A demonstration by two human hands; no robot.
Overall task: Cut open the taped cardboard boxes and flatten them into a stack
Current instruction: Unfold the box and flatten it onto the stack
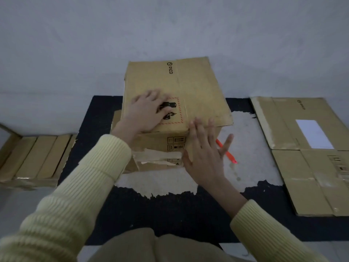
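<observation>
A box point(198, 87) stands on a black mat point(170, 214) whose middle is worn to a ragged pale patch. The mat lies on a grey floor point(18, 205) against a bare grey wall point(170, 25).

The left grip point(149, 112) lies flat, fingers spread and holding nothing, on the near left part of the box's top, partly over a red-dashed warning mark. The right grip point(205, 157), also flat with fingers straight and apart, presses against the box's near right corner. Its fingertips reach the top edge.

The box's long axis runs away from both grips toward the wall. The "PICO" logo point(170, 68) sits at the far end beyond the left grip, and its letters read sideways. The top panel juts out past the body below, to the right of the right grip. Loose tape point(156, 155) hangs torn across the near face, between the two wrists.

An orange cutter point(229, 155) lies on the pale patch just right of the right grip, partly hidden by its fingers. Farther right, well apart, a flattened box point(302, 167) with a white label point(314, 134) lies flat on the mat's edge. Far to the left of the left grip sits more cardboard point(34, 156), folded in narrow bands. Pale yellow ribbed sleeves point(85, 186) cover both arms.
</observation>
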